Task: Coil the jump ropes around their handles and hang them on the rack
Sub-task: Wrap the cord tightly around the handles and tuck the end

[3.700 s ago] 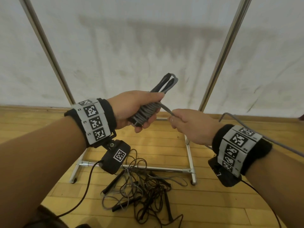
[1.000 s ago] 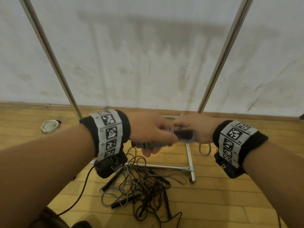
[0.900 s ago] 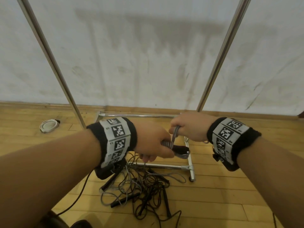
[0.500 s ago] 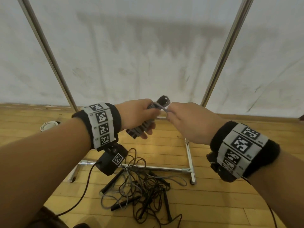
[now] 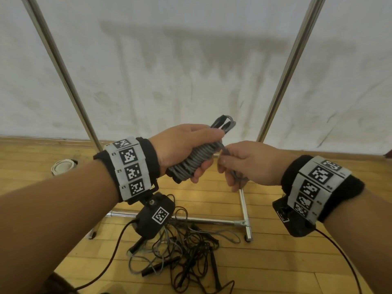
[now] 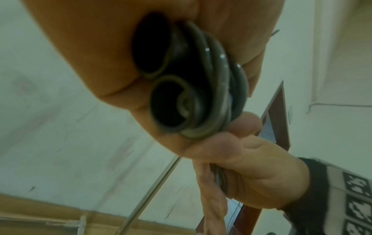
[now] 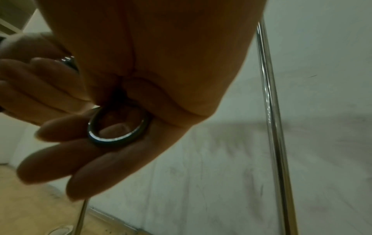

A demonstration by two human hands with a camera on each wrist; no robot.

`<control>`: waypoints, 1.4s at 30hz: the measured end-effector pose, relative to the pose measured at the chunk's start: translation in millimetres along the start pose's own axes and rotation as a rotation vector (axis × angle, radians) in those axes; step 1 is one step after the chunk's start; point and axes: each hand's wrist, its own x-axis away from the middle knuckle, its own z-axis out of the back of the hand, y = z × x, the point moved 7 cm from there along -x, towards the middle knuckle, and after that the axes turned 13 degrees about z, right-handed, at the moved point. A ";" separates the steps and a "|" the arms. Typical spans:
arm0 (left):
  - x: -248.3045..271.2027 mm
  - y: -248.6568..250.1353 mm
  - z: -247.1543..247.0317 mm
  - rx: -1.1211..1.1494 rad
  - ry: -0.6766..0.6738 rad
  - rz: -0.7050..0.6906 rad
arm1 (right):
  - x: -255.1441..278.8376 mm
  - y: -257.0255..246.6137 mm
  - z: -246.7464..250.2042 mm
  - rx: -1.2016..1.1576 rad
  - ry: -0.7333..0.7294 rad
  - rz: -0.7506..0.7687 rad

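The left hand [image 5: 186,149] is clamped around the grey jump rope [image 5: 197,160], coiled on its paired handles and held in the air above the floor [image 5: 275,262]; the right hand [image 5: 250,164] pinches the short free end. The cord looks light, springy and smooth, so grip across the coils. No legible branding; wristbands carry only square markers.

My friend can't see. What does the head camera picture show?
A person's left hand grips a grey jump rope coiled around its handles, while the right hand pinches the rope's loose end beside it. Below, more tangled jump ropes lie on the wooden floor by a metal rack.
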 end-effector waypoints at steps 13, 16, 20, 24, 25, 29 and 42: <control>-3.9 -35.9 -60.0 -1.098 -0.104 0.383 | -9.7 -11.8 -8.2 0.682 -0.269 0.014; -18.2 -42.5 -57.4 -1.028 0.051 0.455 | -17.8 -31.8 -9.7 0.946 -0.242 0.065; -18.2 -30.0 -23.5 -0.402 0.243 0.420 | -13.9 -53.1 4.5 0.903 0.015 0.123; -17.1 -4.3 -7.1 -0.302 0.321 0.159 | -9.5 -50.6 22.6 0.629 0.236 0.137; -18.1 -3.8 -4.4 -0.291 0.329 0.134 | -9.1 -49.0 26.3 0.595 0.284 0.148; -21.0 -7.1 0.3 -0.259 0.320 0.113 | -6.3 -34.8 40.1 0.378 0.480 0.166; -5.4 -9.8 16.8 -0.294 0.374 0.159 | 4.2 -29.3 48.2 -0.101 0.532 0.190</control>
